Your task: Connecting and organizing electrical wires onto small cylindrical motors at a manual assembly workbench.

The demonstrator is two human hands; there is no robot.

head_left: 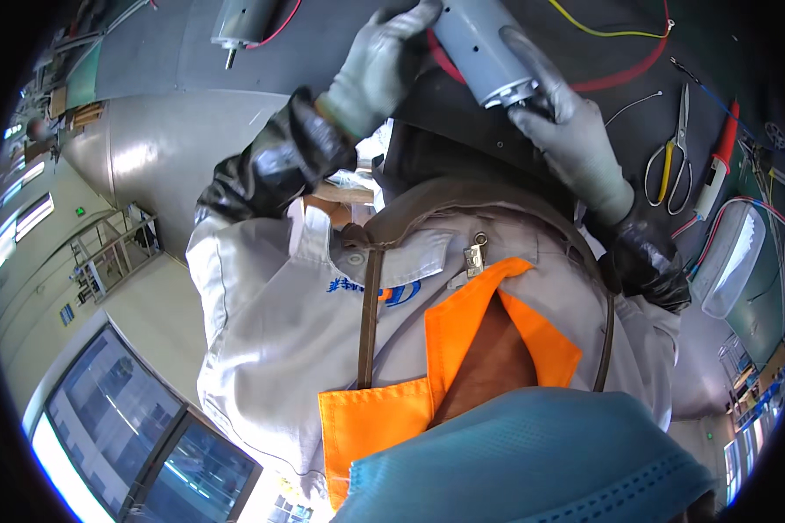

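Note:
A grey cylindrical motor [480,48] is held slanted between my hands over the dark work surface at the top of the view. My left hand [379,70], in a pale grey glove, grips the motor's upper left side, with its fingertips at the picture's edge. Around the lower right end is my right hand [571,126], also gloved, its fingers closed at the end cap and partly hidden behind it. A thick red wire [624,80] runs beside the motor. To the upper left, a second grey motor [246,22] lies with its shaft toward me.
Right of my right hand lie scissors [672,161] with one yellow handle showing and a red-and-white pen-like tool [720,166] with a cord. Beyond them sits a clear plastic tray [734,257]. A yellow wire [597,30] with a ring terminal lies at the top.

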